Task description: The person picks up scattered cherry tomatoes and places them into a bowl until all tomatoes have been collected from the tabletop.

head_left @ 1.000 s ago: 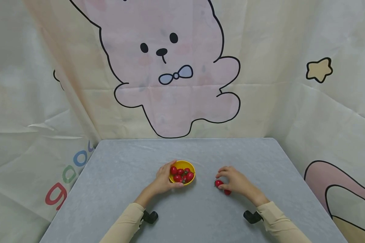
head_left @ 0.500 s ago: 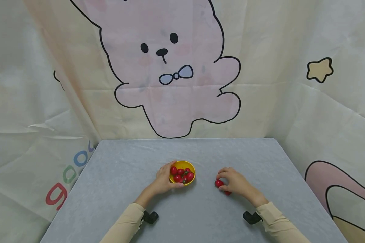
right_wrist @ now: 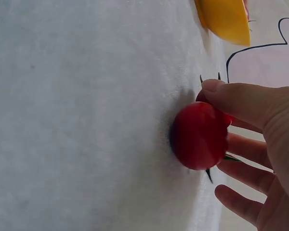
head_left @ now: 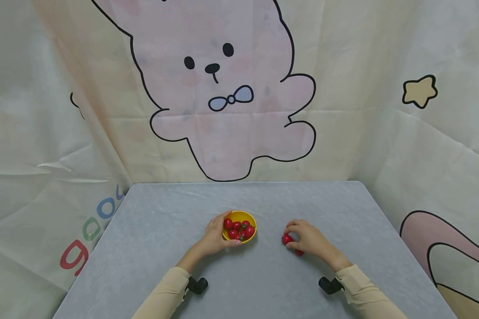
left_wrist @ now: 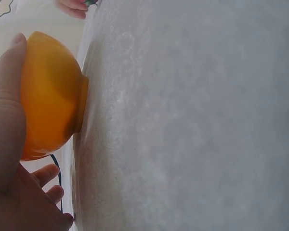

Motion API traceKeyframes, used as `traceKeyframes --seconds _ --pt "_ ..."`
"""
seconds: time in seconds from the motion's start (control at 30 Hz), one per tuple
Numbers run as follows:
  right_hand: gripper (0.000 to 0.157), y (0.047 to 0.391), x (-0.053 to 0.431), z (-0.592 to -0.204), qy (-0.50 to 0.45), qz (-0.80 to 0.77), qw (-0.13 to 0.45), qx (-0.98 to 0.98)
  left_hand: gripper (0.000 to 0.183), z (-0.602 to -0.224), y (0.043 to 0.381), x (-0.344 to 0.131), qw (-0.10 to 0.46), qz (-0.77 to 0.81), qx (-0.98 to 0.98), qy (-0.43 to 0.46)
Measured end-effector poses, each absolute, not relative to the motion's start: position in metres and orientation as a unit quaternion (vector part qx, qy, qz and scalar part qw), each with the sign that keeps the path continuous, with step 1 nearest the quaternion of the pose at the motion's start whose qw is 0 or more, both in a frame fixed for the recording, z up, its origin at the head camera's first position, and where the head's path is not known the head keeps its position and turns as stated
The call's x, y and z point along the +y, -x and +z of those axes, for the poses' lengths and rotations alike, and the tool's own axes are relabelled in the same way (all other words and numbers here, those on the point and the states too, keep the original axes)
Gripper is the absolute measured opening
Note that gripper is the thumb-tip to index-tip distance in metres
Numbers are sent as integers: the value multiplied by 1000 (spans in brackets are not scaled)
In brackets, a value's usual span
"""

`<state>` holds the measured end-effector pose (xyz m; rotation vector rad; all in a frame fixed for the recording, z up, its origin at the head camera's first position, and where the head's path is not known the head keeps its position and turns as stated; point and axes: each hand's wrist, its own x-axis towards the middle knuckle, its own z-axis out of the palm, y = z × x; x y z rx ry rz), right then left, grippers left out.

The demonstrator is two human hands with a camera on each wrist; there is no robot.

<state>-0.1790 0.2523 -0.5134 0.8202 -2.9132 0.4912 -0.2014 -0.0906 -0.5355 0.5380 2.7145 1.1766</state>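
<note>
A small yellow bowl with several red cherry tomatoes in it stands on the table. My left hand grips its left side, the thumb near the front rim and the fingers round the back; the left wrist view shows the bowl's base resting on the cloth. To the right, my right hand pinches a cherry tomato between thumb and fingers, down at the table. A second cherry tomato lies right beside it, below the palm, and hides most of the pinched one in the right wrist view.
A grey cloth covers the table. Black wrist camera mounts hang at the inner side of both wrists. Printed curtains stand behind the table and on both sides.
The right hand's fingers have come down slightly and closed on the cherry tomato, which has shifted a touch. The left hand and the bowl have stayed put.
</note>
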Motion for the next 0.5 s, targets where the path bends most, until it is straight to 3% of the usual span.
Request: traceKeyframes --seconds 0.5 --pt "30 189 233 -487 -228 183 11 -956 107 -536 202 -90 65 386 902 -183"
